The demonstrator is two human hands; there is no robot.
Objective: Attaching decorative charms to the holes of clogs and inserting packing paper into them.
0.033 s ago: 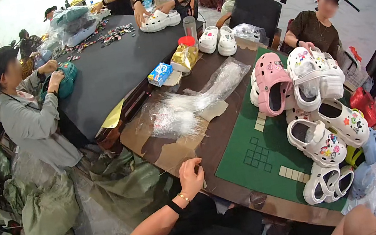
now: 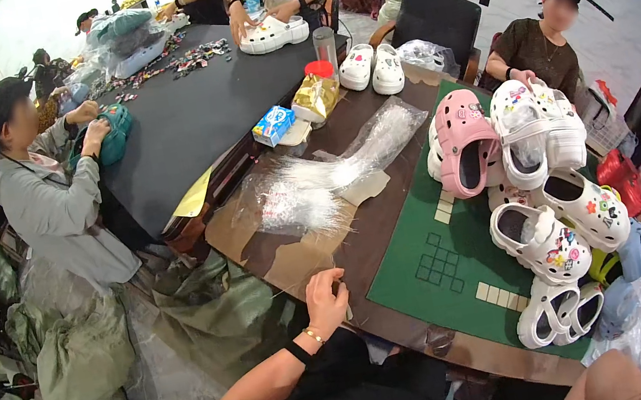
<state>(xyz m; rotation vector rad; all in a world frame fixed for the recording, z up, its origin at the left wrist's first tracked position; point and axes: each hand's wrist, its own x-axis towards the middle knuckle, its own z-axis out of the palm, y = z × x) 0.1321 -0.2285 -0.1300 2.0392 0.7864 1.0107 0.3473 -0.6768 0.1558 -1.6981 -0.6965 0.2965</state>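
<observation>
My left hand (image 2: pixel 326 305) rests at the near edge of the brown table (image 2: pixel 376 254), its fingers curled in. Whatever lies within those fingers, if anything, is hidden. Just beyond it are torn brown paper (image 2: pixel 297 263) and a clear plastic bag of thin white strands (image 2: pixel 300 203). Of my right arm only a bent part (image 2: pixel 613 380) shows at the lower right; the hand is out of view. To the right, on a green mat (image 2: pixel 402 284), sits a heap of decorated white clogs (image 2: pixel 544 243), with a pink clog (image 2: pixel 464 134) among them.
A blue box (image 2: pixel 272 126), a red-lidded jar (image 2: pixel 315 97) and a pair of white clogs (image 2: pixel 371 70) stand toward the back. At a black table (image 2: pixel 184 95), people handle a white clog (image 2: pixel 273 34) and a teal item (image 2: pixel 115 135). Green sacks (image 2: pixel 90 366) fill the left floor.
</observation>
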